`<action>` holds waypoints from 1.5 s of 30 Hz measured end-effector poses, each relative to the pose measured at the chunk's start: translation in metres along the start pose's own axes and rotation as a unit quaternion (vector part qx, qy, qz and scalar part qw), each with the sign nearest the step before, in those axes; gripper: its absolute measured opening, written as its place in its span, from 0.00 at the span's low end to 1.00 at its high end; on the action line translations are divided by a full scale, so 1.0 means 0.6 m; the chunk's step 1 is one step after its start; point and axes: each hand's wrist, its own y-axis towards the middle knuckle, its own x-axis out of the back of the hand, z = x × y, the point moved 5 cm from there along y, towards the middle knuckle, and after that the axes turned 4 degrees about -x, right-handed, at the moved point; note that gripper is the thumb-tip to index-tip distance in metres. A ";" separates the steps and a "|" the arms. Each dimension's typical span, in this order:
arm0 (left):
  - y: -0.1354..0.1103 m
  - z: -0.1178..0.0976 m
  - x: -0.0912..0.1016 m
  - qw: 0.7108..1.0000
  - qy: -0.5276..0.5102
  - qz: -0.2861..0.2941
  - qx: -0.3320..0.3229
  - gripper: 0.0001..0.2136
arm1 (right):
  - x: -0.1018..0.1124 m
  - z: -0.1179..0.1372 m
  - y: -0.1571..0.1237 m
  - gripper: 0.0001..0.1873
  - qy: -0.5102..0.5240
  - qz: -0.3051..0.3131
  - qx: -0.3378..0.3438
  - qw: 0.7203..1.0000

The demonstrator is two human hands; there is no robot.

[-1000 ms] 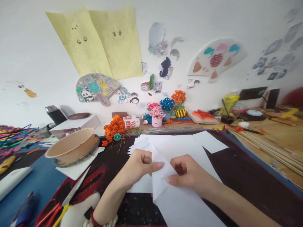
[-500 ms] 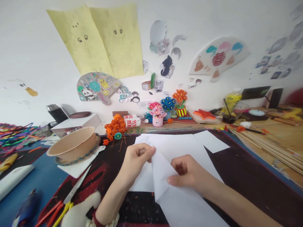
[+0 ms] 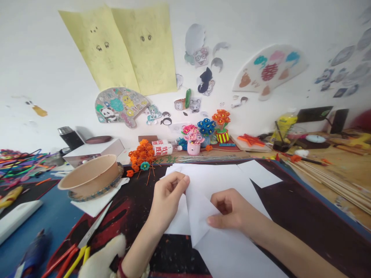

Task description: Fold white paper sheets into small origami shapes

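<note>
My left hand (image 3: pixel 171 197) pinches the upper corner of a folded white sheet of paper (image 3: pixel 199 214) between thumb and fingertips. Lower and to the right, my right hand (image 3: pixel 228 210) grips the same sheet, its thumb lying on top near the fold. The sheet is raised and angled, with its lower part running toward me past the bottom of the view. Beneath it, more white paper (image 3: pixel 214 175) lies flat on the dark mat (image 3: pixel 301 216). A smaller white piece (image 3: pixel 261 173) rests at the upper right of that paper.
Scissors (image 3: pixel 84 241) with red and yellow handles lie open at left, near a blue tool (image 3: pixel 33 249) and a tan bowl (image 3: pixel 89 173). Orange pipe-cleaner flowers (image 3: pixel 142 154) sit at the back. Wooden sticks (image 3: pixel 327 177) lie at right.
Both hands keep their grip on the folded sheet, with almost no motion. The whole view has shifted very slightly.
</note>
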 end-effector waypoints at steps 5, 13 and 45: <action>-0.003 0.005 0.000 0.999 0.024 -0.026 -0.015 0.16 | 0.000 -0.001 0.000 0.24 -0.009 0.008 0.009 1.000; 0.007 0.007 0.010 1.000 -0.006 -0.011 -0.003 0.18 | 0.000 -0.002 0.003 0.23 -0.019 0.008 0.017 1.000; -0.005 0.014 -0.018 0.977 -0.101 0.110 0.155 0.11 | 0.000 0.024 -0.006 0.23 -0.029 -0.025 0.004 0.999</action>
